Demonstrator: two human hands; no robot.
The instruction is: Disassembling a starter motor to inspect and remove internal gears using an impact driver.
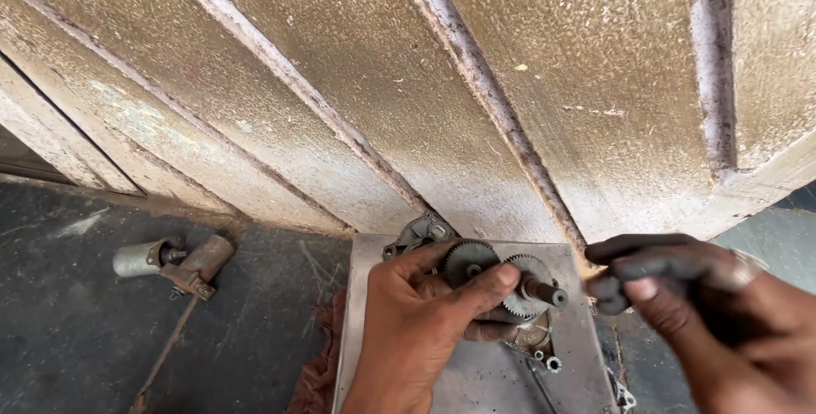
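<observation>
Centrally, the left hand [416, 320] grips a gear assembly [501, 282] above a grey metal plate [578, 363] that lies on the dark floor [68, 329] at the foot of a weathered panelled door [382, 82]. The assembly shows 2 toothed wheels side by side, a darker gear [469, 261] and a paler, worn one [529, 285], with a short steel shaft [544, 292] projecting toward the right. The left fingers [489, 282] are clenched around the wheels, the thumb lying across their top. The right hand [697, 312] hovers just beside the shaft end, its blackened fingers [633, 252] curled together; whether they pinch some small part cannot be told.

Behind the gears, a cast metal housing [421, 234] rests at the plate's far edge. A small washer [553, 365] lies on the plate below the hand, and a reddish rag [319, 363] sits against the plate's left side. Well apart to the left, a small cylindrical motor part [174, 261] lies on the floor.

Judged by appearance, the assembly is rigid, fairly heavy for its bulk, and probably greasy, hence slippery. The teeth offer bite but may be sharp; the flat gear faces or the plain shaft seem the surest places to take hold.
</observation>
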